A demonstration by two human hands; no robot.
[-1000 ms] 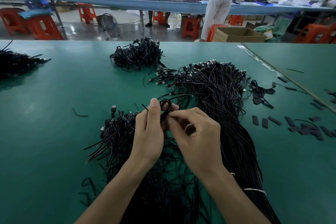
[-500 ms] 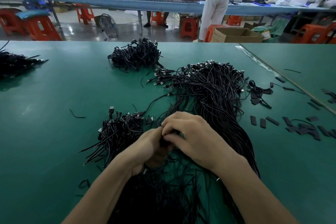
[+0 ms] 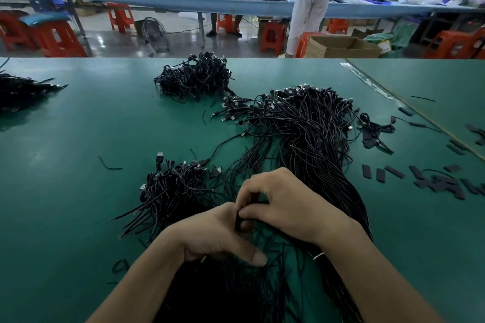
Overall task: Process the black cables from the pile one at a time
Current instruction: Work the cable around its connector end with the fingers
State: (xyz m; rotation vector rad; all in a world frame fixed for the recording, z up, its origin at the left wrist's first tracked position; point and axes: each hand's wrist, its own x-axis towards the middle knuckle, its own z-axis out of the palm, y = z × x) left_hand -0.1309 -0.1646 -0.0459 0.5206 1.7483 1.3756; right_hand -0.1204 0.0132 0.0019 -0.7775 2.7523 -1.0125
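Note:
A big pile of black cables [image 3: 301, 134] spreads from the table's middle toward me. My left hand [image 3: 217, 236] and my right hand [image 3: 286, 202] meet low over its near part. Between their fingertips they pinch a small coiled black cable [image 3: 240, 217], mostly hidden by the fingers. A smaller heap of bundled cables [image 3: 178, 189] with USB plugs lies just left of my hands.
Another heap of cables [image 3: 194, 78] sits farther back, and one more [image 3: 21, 89] at the far left edge. Short black sleeve pieces [image 3: 441, 181] are scattered at the right. A seam [image 3: 409, 110] divides the green table. A person stands at a far bench.
My hands came down from a raised position toward me, onto the pile. The cable loop that stood open above my left thumb is now closed up between the fingers.

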